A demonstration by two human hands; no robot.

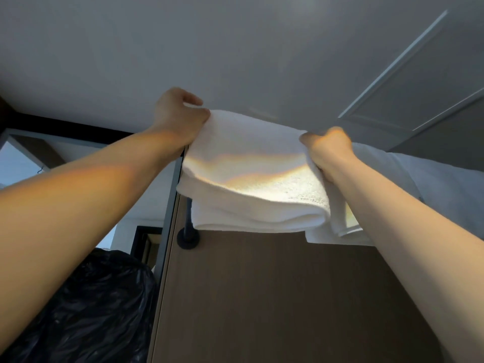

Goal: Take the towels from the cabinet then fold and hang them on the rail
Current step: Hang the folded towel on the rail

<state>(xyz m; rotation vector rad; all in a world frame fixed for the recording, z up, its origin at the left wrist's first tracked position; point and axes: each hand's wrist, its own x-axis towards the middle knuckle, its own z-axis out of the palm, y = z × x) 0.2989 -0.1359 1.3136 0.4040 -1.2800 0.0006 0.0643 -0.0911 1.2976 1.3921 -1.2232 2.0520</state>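
Observation:
A folded white towel [251,179] is held up high in front of me, over a dark rail bracket [188,233] fixed to a brown wooden panel [275,297]. My left hand [178,113] grips the towel's upper left corner. My right hand [328,150] grips its right edge, fingers curled into the cloth. Most of the rail is hidden behind the towel. A second white towel [379,163] lies draped to the right, behind my right arm.
A black plastic bag [86,310] bulges at the lower left. A mirror or glass frame [167,205] runs along the panel's left edge. The white ceiling [235,48] with an access hatch [419,87] fills the top.

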